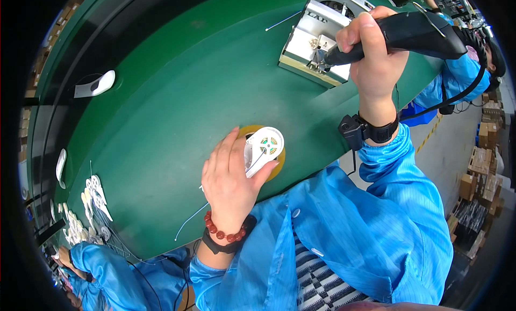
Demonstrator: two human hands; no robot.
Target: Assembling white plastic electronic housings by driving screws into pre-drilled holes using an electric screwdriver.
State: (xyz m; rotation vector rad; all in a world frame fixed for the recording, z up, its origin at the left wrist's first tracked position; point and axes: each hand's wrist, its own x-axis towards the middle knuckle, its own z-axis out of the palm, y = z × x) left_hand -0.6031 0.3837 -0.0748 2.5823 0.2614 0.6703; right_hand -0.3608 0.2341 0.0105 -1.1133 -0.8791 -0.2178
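Note:
My left hand (pixel 228 174) is closed around a white plastic housing (pixel 259 159), its thumb and fingers on the edges. A round green-and-gold part shows in the housing's wide end. Beneath it lies a yellow round base (pixel 279 168), partly covered. A thin blue-grey cord (pixel 191 219) trails out below my left hand. Up at the right, my right hand (pixel 379 61) grips a black electric screwdriver (pixel 411 36) with its tip down at the front of a silver box-shaped screw feeder (pixel 302 42). The tip's exact contact with the feeder is too small to tell.
White housings and cords (pixel 94 203) are heaped at the lower left of the green table (pixel 177 101). Single white shells (pixel 102 84) lie along the far left edge. A black cable (pixel 475 85) hangs from the screwdriver. Co-workers in blue (pixel 115 273) sit at both sides.

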